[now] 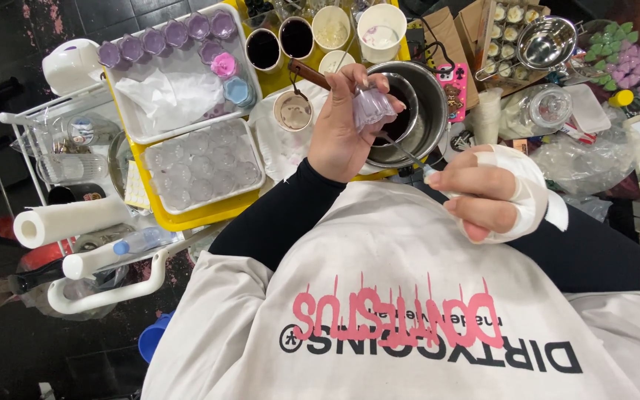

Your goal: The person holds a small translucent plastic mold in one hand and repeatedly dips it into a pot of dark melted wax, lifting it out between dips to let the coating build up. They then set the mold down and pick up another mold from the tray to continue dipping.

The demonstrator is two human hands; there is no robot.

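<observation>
From the head camera, the left hand (pixel 342 126) grips a small clear faceted plastic mould cup (pixel 373 106) over the round steel pot (pixel 427 104) of dark liquid. The right hand (pixel 494 194), wrapped in white tape, pinches a thin metal tool (pixel 401 150) whose tip reaches into the pot. Judging by the white tray of purple filled cups (pixel 172 67) and the white tray of clear empty cups (pixel 201 167), part is poured and many cups remain.
</observation>
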